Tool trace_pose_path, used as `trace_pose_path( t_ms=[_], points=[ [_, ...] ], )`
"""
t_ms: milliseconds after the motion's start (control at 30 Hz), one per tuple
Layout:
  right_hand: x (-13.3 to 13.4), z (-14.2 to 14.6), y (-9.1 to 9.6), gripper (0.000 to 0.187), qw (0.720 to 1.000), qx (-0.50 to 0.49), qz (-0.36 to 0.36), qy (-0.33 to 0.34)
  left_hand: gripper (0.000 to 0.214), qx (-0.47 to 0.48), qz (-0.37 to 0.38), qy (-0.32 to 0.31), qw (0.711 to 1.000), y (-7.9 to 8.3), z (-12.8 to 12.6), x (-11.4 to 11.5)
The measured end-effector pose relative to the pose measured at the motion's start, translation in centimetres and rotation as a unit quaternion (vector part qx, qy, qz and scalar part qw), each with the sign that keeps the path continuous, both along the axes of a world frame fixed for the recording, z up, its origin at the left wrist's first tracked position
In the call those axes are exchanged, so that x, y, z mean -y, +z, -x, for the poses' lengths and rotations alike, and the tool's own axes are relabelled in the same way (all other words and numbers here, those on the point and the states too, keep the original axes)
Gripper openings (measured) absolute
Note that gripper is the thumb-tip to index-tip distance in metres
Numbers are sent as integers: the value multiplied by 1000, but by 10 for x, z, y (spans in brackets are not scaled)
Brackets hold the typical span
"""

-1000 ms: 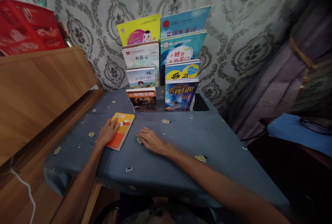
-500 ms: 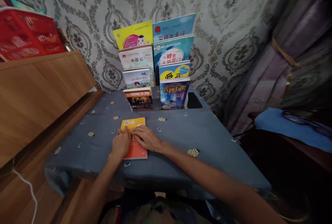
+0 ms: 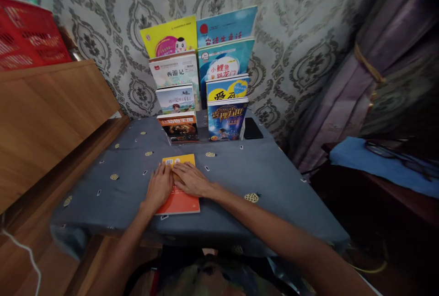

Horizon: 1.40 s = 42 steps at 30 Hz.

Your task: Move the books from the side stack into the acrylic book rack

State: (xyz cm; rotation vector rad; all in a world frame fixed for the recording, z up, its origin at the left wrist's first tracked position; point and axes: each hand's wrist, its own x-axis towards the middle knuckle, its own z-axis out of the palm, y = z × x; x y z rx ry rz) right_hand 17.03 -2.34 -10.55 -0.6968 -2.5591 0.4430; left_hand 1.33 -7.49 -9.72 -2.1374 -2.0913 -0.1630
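A thin orange and yellow book (image 3: 180, 201) lies flat near the front edge of the table with the grey-blue cloth (image 3: 274, 186). My left hand (image 3: 158, 188) rests flat on the book's left half, fingers stretched out. My right hand (image 3: 190, 179) lies flat on its upper middle, fingers spread, touching the left hand. Neither hand grips the book.
Several children's books (image 3: 202, 81) stand in two stepped rows at the table's back against the patterned wall. A black phone (image 3: 253, 128) lies right of them. A wooden headboard (image 3: 44, 113) with a red basket (image 3: 27, 35) is left; a curtain and a blue-covered surface (image 3: 384, 168) are right.
The book slid from the table's left to the front centre and turned square. My right hand moved onto it beside my left hand. Since half a second ago both hands barely shifted.
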Motion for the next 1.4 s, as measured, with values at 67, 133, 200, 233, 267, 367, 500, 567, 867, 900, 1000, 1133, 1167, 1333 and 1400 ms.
trace_pose_path(
  t_ms=[67, 133, 200, 233, 267, 367, 500, 567, 867, 900, 1000, 1133, 1167, 1333, 1400],
  points=[
    [-5, -1, 0, 52, 999, 15, 11, -28, 41, 14, -5, -4, 1000, -4, 3, -4],
    [-10, -4, 0, 54, 998, 27, 24, -60, 43, 28, -10, -7, 1000, -6, 5, -9],
    [-16, -8, -1, 54, 995, 33, 33, -92, 44, 43, -12, -14, 999, -7, 8, -13],
    [-19, -10, -2, 53, 993, 33, 37, -105, 45, 48, -11, -16, 999, -7, 10, -15],
    [-21, -12, -3, 53, 992, 32, 41, -114, 46, 53, -8, -18, 998, -7, 11, -16],
    [-26, -17, -7, 52, 991, 24, 49, -125, 47, 60, 4, -21, 998, -7, 15, -20],
    [-29, -18, -14, 48, 991, 8, 40, -126, 48, 61, 8, -28, 998, -4, 17, -22],
    [-30, -18, -15, 46, 991, 5, 41, -125, 48, 60, 9, -32, 998, -3, 16, -22],
    [-35, -21, -18, 49, 993, 9, 46, -108, 51, 48, 49, -145, 987, -1, 3, -11],
    [-35, -21, -19, 49, 993, 8, 48, -107, 52, 50, 54, -154, 985, -1, 1, -8],
    [-37, -21, -22, 49, 993, -3, 51, -105, 53, 55, 66, -172, 981, -2, -4, 2],
    [-36, -21, -21, 46, 993, -6, 49, -109, 62, 53, 92, -230, 967, 3, -4, 21],
    [-36, -21, -20, 46, 993, -3, 49, -111, 67, 49, 99, -253, 961, 4, -4, 26],
    [-36, -20, -18, 43, 992, -9, 43, -116, 82, 30, 85, -315, 945, 1, 0, 42],
    [-37, -21, -20, 42, 992, -21, 39, -118, 79, 27, 62, -324, 944, -3, 2, 42]
  ],
)
